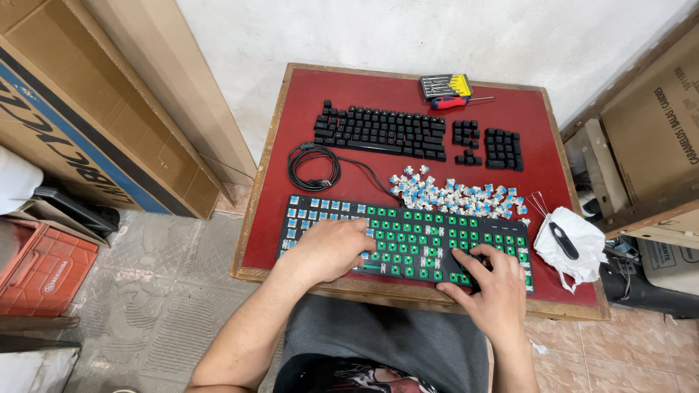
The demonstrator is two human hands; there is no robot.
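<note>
A stripped keyboard [408, 236] with a green circuit board and black frame lies at the near edge of the red table [408, 87]. Blue switches fill its left columns. My left hand [331, 247] rests on the keyboard's left part, fingers curled over the switches; whether it holds one is hidden. My right hand [491, 287] grips the keyboard's lower right edge, thumb on the board. A heap of loose blue switches [459, 195] lies just behind the keyboard. Rows of black keycaps [382, 131] are laid out further back, with smaller keycap groups [502, 148] to their right.
A coiled black cable [313, 167] lies left of the switches. A screwdriver set [445, 86] and a red-handled screwdriver [455, 102] sit at the table's far edge. White paper with a black puller tool [568, 240] lies at right. Cardboard boxes [87, 109] flank the table; an orange crate [40, 269] stands left.
</note>
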